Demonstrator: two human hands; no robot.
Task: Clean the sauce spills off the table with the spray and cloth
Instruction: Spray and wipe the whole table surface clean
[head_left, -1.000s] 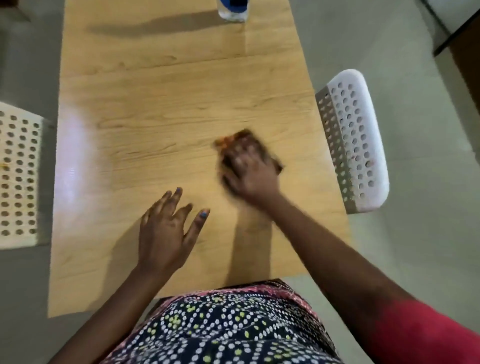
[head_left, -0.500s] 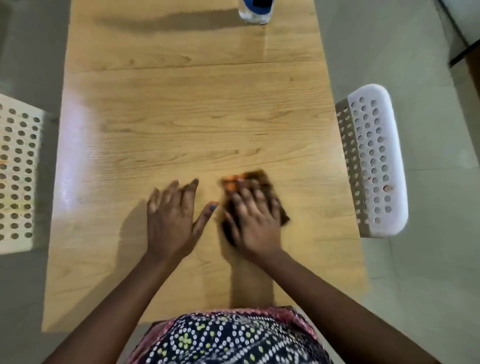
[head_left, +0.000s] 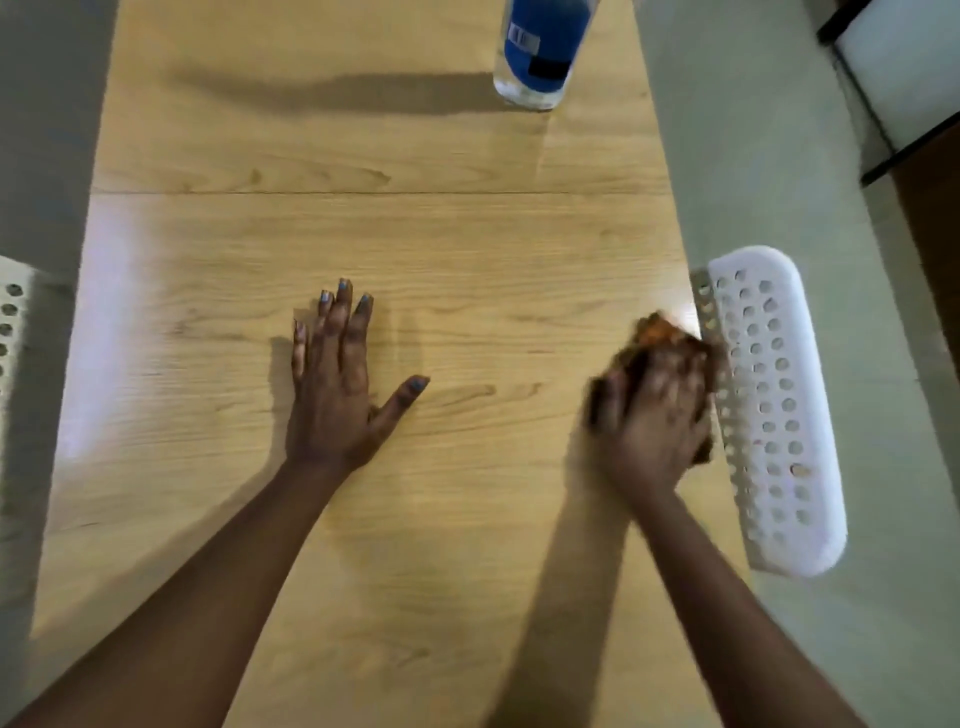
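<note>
The cloth (head_left: 662, 340) is a bunched brown-and-orange wad lying at the right edge of the wooden table (head_left: 363, 234), just beside the white perforated chair back (head_left: 774, 410) that stands off that side. Its long axis runs roughly from the near side of the table toward the far side, tilted slightly, with the orange end pointing away from the person toward the far edge. The right hand (head_left: 652, 415) lies flat on top of it, pressing it down; the fingers look close together and extended over the wad, though motion blur keeps the exact grip from being clear. Cloth shows beyond the fingertips at the far end and peeks out at both sides of the hand. The left hand (head_left: 340, 384) rests palm down on bare wood near the table's middle, well apart from the cloth, with 4 fingers straight and held near each other and the thumb spread out to the right. At the far end stands the spray bottle (head_left: 540, 52), upright, clear-walled with a blue label; only its lower part is in view, and clear liquid shows at its base. A 2nd perforated chair back (head_left: 10, 322) appears at the left border. No sauce marks can be made out on the wood.
</note>
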